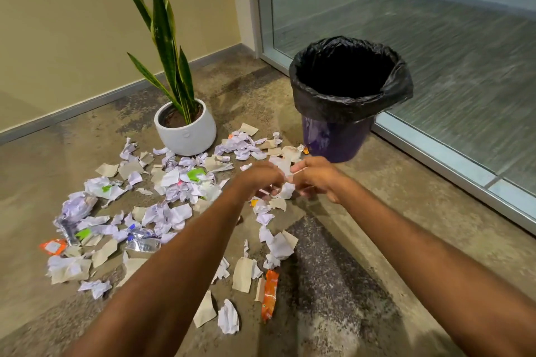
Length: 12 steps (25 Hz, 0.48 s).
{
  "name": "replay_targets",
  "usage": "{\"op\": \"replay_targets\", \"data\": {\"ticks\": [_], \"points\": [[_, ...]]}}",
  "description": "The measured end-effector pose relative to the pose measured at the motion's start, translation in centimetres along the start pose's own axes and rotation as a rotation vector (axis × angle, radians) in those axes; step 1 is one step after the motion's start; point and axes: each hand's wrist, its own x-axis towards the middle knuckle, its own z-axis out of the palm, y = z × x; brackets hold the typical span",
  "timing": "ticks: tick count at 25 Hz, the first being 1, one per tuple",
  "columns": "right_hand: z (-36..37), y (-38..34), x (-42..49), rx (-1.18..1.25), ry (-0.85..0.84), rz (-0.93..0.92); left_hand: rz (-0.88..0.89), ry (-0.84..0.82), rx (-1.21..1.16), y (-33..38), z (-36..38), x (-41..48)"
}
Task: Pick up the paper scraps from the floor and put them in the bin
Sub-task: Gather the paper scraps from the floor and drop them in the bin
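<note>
Several white, lilac and tan paper scraps [162, 197] lie scattered over the concrete floor, mixed with foil and orange wrappers. A purple bin [336, 139] lined with a black bag [348, 101] stands upright at the right, its mouth open and dark inside. My left hand [258, 180] and my right hand [316, 180] are stretched out side by side, just in front of the bin. Between their fingers they pinch a pale, crumpled paper scrap [282, 166]. More scraps sit directly under the hands, partly hidden.
A snake plant in a white pot [185, 130] stands left of the bin, touching the scrap pile. A glass door with a metal frame [435, 153] runs along the right. A beige wall with a grey skirting [87, 107] closes the back left.
</note>
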Motion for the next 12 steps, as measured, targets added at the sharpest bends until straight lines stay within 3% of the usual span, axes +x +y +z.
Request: {"op": "replay_targets", "data": {"ticks": [5, 9, 12], "points": [[3.9, 6.6, -0.8, -0.633, -0.315, -0.038, -0.032, -0.223, 0.784, -6.9, 1.8, -1.2], [6.8, 10.6, -2.1, -1.089, -0.381, -0.18, -0.052, -0.331, 1.002, -10.6, 2.8, -2.2], [8.2, 13.2, -3.2, -1.145, -0.389, -0.291, 0.012, -0.293, 1.144, -13.6, 2.8, -3.5]]}}
